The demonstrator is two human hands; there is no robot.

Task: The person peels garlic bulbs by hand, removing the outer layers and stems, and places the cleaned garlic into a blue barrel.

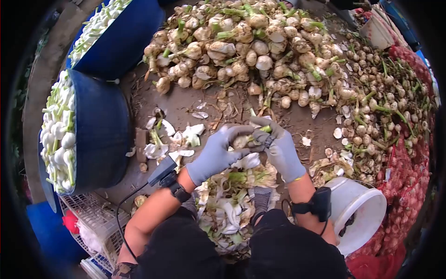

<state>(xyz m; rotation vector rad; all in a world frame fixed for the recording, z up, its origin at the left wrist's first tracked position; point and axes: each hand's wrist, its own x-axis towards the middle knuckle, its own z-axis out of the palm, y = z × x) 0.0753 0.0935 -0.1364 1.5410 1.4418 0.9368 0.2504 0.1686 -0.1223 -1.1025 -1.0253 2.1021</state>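
We see a big heap of soiled garlic (260,48) on the ground beyond our hands, a blue tub (103,132) of cleaned bulbs to the left, and a white bucket (341,197) at right. Our gloved left hand (216,156) and right hand (282,151) close their fingers around one garlic bulb (241,141) between them.

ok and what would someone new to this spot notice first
The big heap of soiled garlic bulbs across the top of the view would likely draw the eye first. Next come the two blue tubs of clean white bulbs on the left, then the gray-gloved hands in the middle, holding one bulb between them.
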